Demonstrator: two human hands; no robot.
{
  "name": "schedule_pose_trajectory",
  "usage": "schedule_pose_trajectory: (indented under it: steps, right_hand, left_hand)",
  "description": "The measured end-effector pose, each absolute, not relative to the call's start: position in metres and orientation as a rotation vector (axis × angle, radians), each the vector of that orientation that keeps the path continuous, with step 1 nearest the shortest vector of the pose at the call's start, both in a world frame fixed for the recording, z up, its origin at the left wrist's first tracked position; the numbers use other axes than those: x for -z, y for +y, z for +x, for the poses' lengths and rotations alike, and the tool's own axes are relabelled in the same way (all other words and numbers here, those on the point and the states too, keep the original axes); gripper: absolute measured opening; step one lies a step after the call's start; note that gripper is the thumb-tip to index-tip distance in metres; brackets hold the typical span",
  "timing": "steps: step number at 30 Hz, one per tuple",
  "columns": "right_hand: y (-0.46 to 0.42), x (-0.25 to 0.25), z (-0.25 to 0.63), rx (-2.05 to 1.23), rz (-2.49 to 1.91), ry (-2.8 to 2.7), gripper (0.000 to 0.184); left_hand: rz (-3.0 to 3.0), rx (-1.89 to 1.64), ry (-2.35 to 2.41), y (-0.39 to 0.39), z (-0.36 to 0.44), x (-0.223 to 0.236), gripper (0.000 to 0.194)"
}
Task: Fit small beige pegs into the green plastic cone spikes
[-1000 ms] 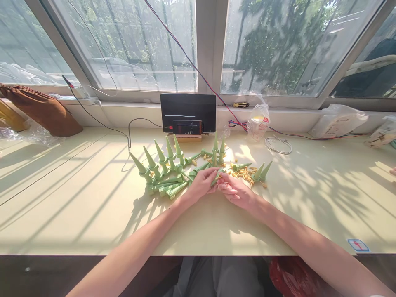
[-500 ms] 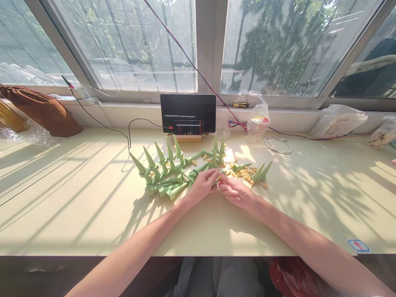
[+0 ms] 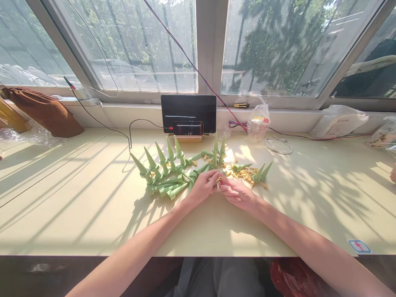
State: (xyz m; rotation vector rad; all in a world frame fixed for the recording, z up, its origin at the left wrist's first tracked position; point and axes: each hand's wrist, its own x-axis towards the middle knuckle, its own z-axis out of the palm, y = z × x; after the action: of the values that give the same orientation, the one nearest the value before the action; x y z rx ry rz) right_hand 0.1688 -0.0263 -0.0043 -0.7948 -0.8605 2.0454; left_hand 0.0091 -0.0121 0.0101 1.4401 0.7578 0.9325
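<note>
Head view, and the action sits dead centre on the sunlit desk (image 3: 93, 214)! Left hand (image 3: 201, 186) and right hand (image 3: 236, 193) meet, fingertips almost touching, and pinched between them is a small yellow piece (image 3: 220, 179), its ringed end peeking up into the light. Does the left palm cover a green part as well? Cannot tell, the fingers hide it!

Just left of the hands lies a heap of green parts (image 3: 168, 187), and behind it a row of 5 upright cones (image 3: 161, 152), points in the air, leaning left. Farther off, past the knuckles, comes another green cluster (image 3: 222, 149), standing tall. Over to the right, yellow pieces (image 3: 247, 175) are scattered thickly, with 1 green cone lying on its side (image 3: 241, 167) at their far edge and 2 tilted cones (image 3: 265, 170) at their right end.

At the far side, a dark tablet (image 3: 188, 108) stands behind a phone (image 3: 187, 128), and to their right, a clear plastic bag (image 3: 260, 121) rests near the window.
</note>
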Motion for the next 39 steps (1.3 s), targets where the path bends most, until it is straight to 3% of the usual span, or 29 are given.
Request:
schedule_pose_trajectory:
  steps: [25, 39]
  right_hand:
    - [-0.028, -0.006, 0.167, -1.987, -0.819, -0.878, 0.041]
    - [-0.024, -0.009, 0.172, -1.394, -1.129, -1.312, 0.044]
  left_hand:
    - [1.452, -0.928, 0.817, -0.007, 0.007, -0.007, 0.036]
    - [1.616, -1.038, 1.064, -0.005, 0.004, -0.002, 0.04]
